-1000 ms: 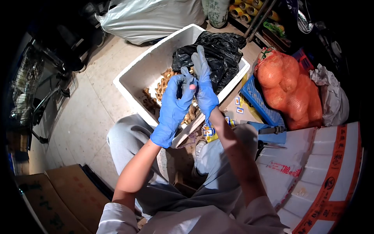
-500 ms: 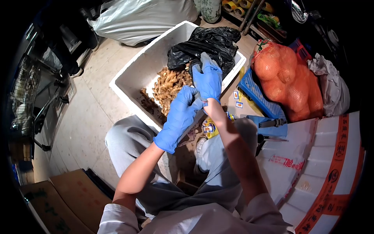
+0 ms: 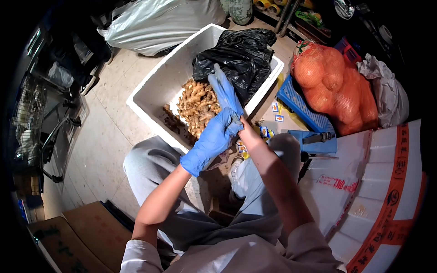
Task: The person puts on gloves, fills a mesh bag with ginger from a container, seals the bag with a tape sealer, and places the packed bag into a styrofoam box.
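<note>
Both my hands wear blue gloves, held over the near side of a white foam box (image 3: 154, 82). My left hand (image 3: 212, 136) is closed around the cuff of the right glove (image 3: 236, 119), at the right wrist. My right hand (image 3: 226, 93) points away from me, its fingers stretched out and seen nearly edge-on. Beneath and to the left of it lies a heap of ginger (image 3: 195, 102) inside the box. A crumpled black plastic bag (image 3: 241, 57) covers the box's far right part, just beyond my right fingertips.
At right, orange mesh sacks (image 3: 334, 86) of round produce lean by a blue crate (image 3: 305, 104). Foam boxes with orange tape (image 3: 387, 204) stand close on my right, cardboard boxes (image 3: 84, 232) at lower left. A large white sack (image 3: 159, 25) lies behind; a person's legs (image 3: 75, 59) show at upper left.
My right hand has turned from showing its broad back to nearly edge-on, its fingers shifting left. My left hand has moved slightly down and wraps closer round the right wrist.
</note>
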`<act>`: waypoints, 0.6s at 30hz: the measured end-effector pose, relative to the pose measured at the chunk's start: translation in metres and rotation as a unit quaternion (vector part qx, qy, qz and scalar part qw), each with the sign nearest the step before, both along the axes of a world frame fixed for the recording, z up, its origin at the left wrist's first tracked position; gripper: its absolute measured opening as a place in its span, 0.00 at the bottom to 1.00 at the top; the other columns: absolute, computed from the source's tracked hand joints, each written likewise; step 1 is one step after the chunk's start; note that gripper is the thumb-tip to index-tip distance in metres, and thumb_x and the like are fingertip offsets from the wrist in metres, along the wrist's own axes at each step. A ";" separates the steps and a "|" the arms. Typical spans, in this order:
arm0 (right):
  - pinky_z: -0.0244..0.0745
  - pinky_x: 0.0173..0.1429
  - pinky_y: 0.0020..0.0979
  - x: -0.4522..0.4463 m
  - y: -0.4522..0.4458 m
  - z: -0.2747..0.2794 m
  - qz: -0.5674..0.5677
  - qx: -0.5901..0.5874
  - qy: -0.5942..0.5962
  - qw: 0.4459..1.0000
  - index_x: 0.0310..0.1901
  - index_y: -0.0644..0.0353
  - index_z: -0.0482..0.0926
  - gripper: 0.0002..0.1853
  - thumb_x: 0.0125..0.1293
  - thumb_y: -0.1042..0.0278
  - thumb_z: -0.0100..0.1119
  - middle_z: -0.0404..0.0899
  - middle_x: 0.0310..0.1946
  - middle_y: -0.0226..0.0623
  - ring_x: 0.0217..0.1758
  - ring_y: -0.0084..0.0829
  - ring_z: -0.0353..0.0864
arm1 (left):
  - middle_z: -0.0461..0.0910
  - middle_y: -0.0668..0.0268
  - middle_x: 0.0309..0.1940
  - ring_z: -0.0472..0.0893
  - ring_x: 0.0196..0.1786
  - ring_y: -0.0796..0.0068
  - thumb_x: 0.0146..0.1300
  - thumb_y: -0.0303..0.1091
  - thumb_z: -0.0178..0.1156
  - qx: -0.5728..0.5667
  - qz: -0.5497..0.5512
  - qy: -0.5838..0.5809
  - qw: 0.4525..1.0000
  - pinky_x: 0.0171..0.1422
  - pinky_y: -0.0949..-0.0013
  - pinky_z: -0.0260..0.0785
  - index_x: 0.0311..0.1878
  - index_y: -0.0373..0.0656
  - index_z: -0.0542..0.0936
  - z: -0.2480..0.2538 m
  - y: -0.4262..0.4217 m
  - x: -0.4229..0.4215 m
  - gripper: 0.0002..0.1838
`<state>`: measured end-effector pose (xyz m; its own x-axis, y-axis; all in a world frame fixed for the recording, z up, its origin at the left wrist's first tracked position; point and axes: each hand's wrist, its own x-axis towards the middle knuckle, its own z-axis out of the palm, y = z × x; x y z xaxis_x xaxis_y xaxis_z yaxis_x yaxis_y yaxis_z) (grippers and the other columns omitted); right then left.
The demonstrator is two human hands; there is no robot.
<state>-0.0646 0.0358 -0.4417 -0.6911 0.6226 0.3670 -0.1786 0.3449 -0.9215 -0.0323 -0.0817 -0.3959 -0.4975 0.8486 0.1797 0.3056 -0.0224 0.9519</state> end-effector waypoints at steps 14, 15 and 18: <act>0.33 0.69 0.49 0.021 0.015 0.102 0.408 -0.508 0.306 0.694 0.65 0.56 0.48 0.42 0.57 0.31 0.33 0.48 0.65 0.44 0.70 0.35 0.43 | 0.72 0.70 0.30 0.70 0.30 0.84 0.65 0.33 0.45 0.119 0.048 -0.404 0.906 0.37 0.81 0.65 0.42 0.38 0.70 0.037 0.003 0.005 0.10; 0.31 0.70 0.49 0.026 0.013 0.114 0.403 -0.505 0.331 0.688 0.65 0.56 0.48 0.42 0.57 0.32 0.36 0.48 0.65 0.43 0.70 0.35 0.42 | 0.72 0.70 0.30 0.70 0.30 0.84 0.65 0.34 0.45 0.126 0.062 -0.467 0.873 0.37 0.81 0.65 0.42 0.38 0.71 0.037 0.000 0.001 0.10; 0.30 0.69 0.49 0.028 0.005 0.116 0.402 -0.530 0.330 0.670 0.65 0.55 0.48 0.44 0.54 0.32 0.40 0.49 0.65 0.42 0.70 0.35 0.39 | 0.73 0.65 0.34 0.73 0.34 0.78 0.66 0.35 0.44 0.080 -0.039 -0.593 0.800 0.41 0.76 0.69 0.45 0.36 0.70 0.026 -0.002 0.000 0.13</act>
<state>-0.0366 0.0404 -0.3260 -0.8647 0.2984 0.4041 -0.4024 -0.8929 -0.2018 -0.0319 -0.0836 -0.3701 -0.3455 0.8986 -0.2704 -0.8192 -0.1482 0.5541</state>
